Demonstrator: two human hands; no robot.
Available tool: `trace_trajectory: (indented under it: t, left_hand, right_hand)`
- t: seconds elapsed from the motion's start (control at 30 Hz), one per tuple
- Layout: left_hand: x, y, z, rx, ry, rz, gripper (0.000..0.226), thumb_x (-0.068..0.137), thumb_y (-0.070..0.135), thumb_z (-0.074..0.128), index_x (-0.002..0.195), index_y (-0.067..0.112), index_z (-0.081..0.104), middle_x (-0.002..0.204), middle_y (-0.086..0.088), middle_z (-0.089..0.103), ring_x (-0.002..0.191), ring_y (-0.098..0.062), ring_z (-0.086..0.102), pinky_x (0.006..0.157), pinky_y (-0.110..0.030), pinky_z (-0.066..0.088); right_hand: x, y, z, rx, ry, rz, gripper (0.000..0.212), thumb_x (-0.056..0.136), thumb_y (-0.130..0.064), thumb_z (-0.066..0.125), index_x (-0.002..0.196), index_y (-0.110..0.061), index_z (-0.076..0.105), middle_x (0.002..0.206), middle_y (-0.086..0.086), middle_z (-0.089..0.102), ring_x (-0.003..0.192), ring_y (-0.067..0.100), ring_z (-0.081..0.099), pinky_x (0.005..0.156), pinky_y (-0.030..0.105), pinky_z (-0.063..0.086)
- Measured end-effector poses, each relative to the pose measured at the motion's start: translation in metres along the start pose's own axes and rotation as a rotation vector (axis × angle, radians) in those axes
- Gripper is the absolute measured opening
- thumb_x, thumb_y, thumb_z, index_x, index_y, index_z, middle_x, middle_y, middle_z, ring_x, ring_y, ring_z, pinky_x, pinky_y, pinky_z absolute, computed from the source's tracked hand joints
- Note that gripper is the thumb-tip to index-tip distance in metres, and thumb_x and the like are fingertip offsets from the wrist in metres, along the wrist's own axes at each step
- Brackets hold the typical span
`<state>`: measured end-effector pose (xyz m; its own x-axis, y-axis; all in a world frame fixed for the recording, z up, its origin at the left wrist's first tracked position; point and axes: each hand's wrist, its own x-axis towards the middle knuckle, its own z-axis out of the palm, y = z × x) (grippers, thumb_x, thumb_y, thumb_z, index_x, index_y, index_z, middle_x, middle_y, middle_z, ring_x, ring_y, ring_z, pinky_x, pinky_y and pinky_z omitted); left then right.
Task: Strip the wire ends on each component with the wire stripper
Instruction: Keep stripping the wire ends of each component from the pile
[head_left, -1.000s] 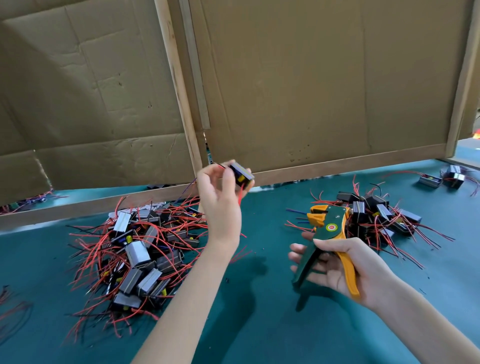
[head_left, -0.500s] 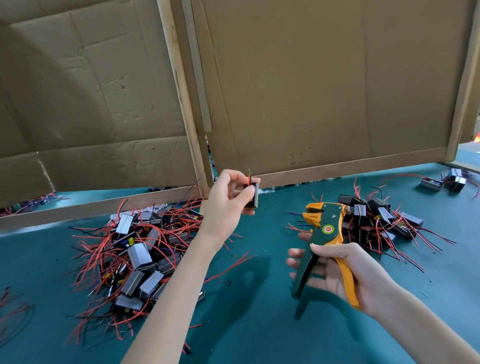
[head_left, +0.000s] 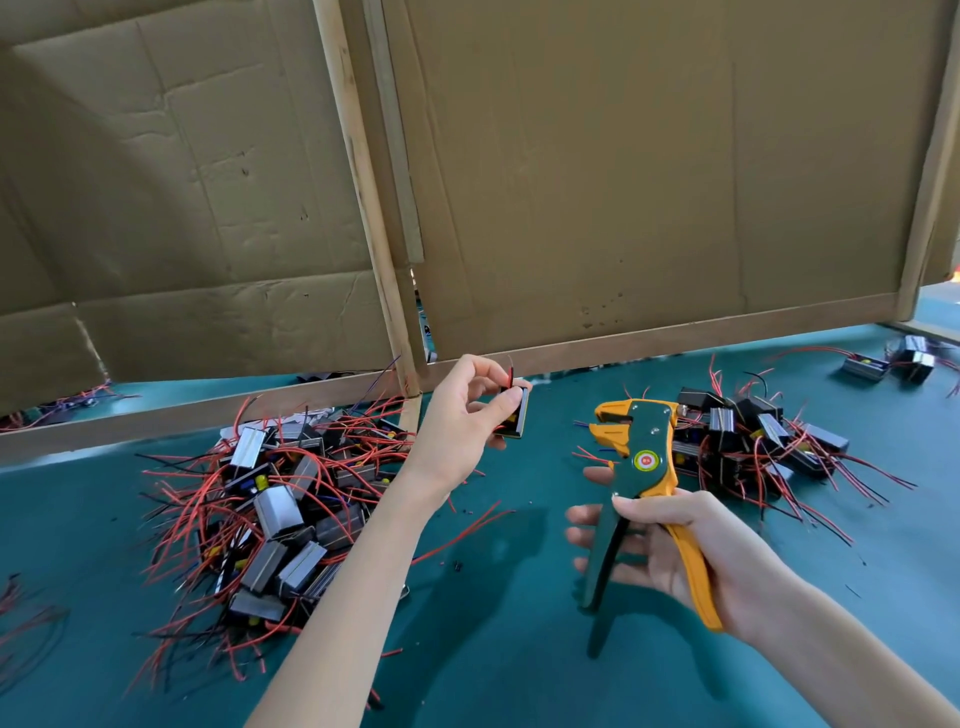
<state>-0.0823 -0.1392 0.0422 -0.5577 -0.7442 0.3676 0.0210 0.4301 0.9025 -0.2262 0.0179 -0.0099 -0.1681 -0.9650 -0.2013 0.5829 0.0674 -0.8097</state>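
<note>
Left hand: my left hand (head_left: 457, 421) is raised above the table with the wrist bent. Thumb and curled fingers pinch a small black box-shaped component (head_left: 517, 422) with a silver metal side.
Component: held on edge in the air, between the two heaps and just left of the tool's head, not touching it.
Wire end: a short red wire (head_left: 510, 375) sticks up from the component's top, past my fingertips. Can't tell if its tip is bare.
Right hand: my right hand (head_left: 675, 551) holds the green-and-yellow wire stripper (head_left: 641, 460). The yellow handle lies in the palm and the thumb is hooked over the tool below the pivot. The fingers are only half curled behind the green handle.
Stripper: handles spread wide, yellow jaws parted, head pointing up and left toward the component.
Left heap: a tangled pile of silver-and-black components with red and black wires (head_left: 280, 499), on the table beside my left forearm.
Right heap: a smaller pile of black components with red wires (head_left: 753, 436), behind the stripper.
Far right: two more components (head_left: 883, 364), lying apart near the table's back edge.
Table: teal mat (head_left: 519, 649) with loose bits of red wire on it.
Backdrop: brown cardboard panels in wooden frames (head_left: 623, 182), standing along the back edge.
</note>
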Motion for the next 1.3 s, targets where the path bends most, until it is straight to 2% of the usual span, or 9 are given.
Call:
trace_trajectory:
  t: [0.33,0.6,0.77,0.87,0.93,1.03,1.13,1.23,1.3]
  left_hand:
    - [-0.001,0.000,0.000,0.018,-0.029,-0.009,0.016,0.094,0.012,0.058,0.086,0.023,0.050,0.096,0.009,0.070,0.070,-0.006,0.060,0.054,-0.019,0.048]
    - [-0.006,0.004,0.002,-0.061,-0.126,-0.051,0.022,0.101,0.003,0.040,0.093,0.017,0.055,0.109,-0.005,0.065,0.082,-0.014,0.065,0.061,-0.025,0.054]
    - [-0.005,0.006,-0.002,0.021,-0.140,0.001,0.009,0.098,0.011,0.051,0.098,0.019,0.052,0.099,0.006,0.071,0.075,-0.015,0.057,0.056,-0.025,0.052]
    - [-0.005,0.010,-0.004,0.065,-0.165,0.014,0.007,0.096,0.012,0.056,0.099,0.019,0.056,0.099,0.006,0.073,0.069,-0.016,0.049,0.057,-0.021,0.049]
    - [-0.006,0.014,-0.005,0.113,-0.195,0.016,0.010,0.095,0.012,0.058,0.095,0.021,0.061,0.099,0.006,0.070,0.072,-0.018,0.052,0.060,-0.021,0.050]
    - [-0.008,0.019,-0.005,0.241,-0.263,0.031,0.007,0.096,0.016,0.057,0.095,0.022,0.061,0.100,0.002,0.067,0.082,-0.028,0.060,0.078,-0.034,0.050]
    - [-0.012,0.025,-0.006,0.341,-0.315,0.082,0.005,0.096,0.021,0.056,0.094,0.025,0.058,0.092,-0.001,0.069,0.089,-0.020,0.060,0.081,-0.025,0.044]
    - [-0.014,0.030,-0.006,0.413,-0.326,0.115,0.008,0.096,0.022,0.056,0.092,0.028,0.058,0.086,0.007,0.064,0.079,-0.010,0.055,0.072,-0.016,0.042]
    - [-0.014,0.032,-0.006,0.423,-0.338,0.102,0.007,0.097,0.022,0.055,0.093,0.027,0.058,0.088,0.006,0.063,0.075,-0.012,0.059,0.068,-0.016,0.042]
  right_hand:
    - [-0.001,-0.001,0.002,-0.007,0.000,0.005,0.053,0.071,-0.004,0.060,0.125,-0.005,0.059,0.106,0.033,0.067,0.092,0.042,0.070,0.069,0.050,0.059]
    - [-0.003,-0.002,0.004,-0.018,-0.020,-0.004,0.052,0.071,-0.004,0.061,0.123,-0.005,0.061,0.107,0.034,0.067,0.092,0.043,0.069,0.070,0.051,0.059]
    - [-0.005,-0.004,0.005,-0.090,-0.083,-0.036,0.050,0.069,0.004,0.067,0.118,-0.007,0.067,0.100,0.033,0.067,0.078,0.040,0.068,0.069,0.048,0.057]
    - [-0.007,-0.005,0.007,-0.128,-0.130,-0.072,0.045,0.069,-0.009,0.074,0.114,-0.011,0.070,0.097,0.031,0.067,0.076,0.038,0.067,0.069,0.048,0.056]
    - [-0.007,-0.004,0.008,-0.161,-0.158,-0.089,0.048,0.067,-0.014,0.077,0.115,-0.012,0.069,0.097,0.031,0.067,0.077,0.038,0.067,0.071,0.048,0.055]
    - [-0.007,-0.002,0.006,-0.202,-0.192,-0.104,0.048,0.070,-0.016,0.078,0.117,-0.012,0.067,0.098,0.031,0.067,0.078,0.038,0.066,0.073,0.048,0.055]
    - [-0.006,-0.002,0.005,-0.236,-0.207,-0.106,0.048,0.068,-0.015,0.079,0.115,-0.011,0.068,0.096,0.031,0.066,0.077,0.039,0.066,0.072,0.048,0.055]
    - [-0.006,-0.002,0.005,-0.242,-0.206,-0.101,0.043,0.065,-0.010,0.078,0.106,-0.005,0.071,0.092,0.033,0.066,0.074,0.040,0.066,0.069,0.049,0.056]
    - [-0.006,-0.001,0.007,-0.242,-0.198,-0.101,0.031,0.066,-0.003,0.076,0.097,0.001,0.071,0.088,0.034,0.065,0.070,0.040,0.066,0.066,0.048,0.056]
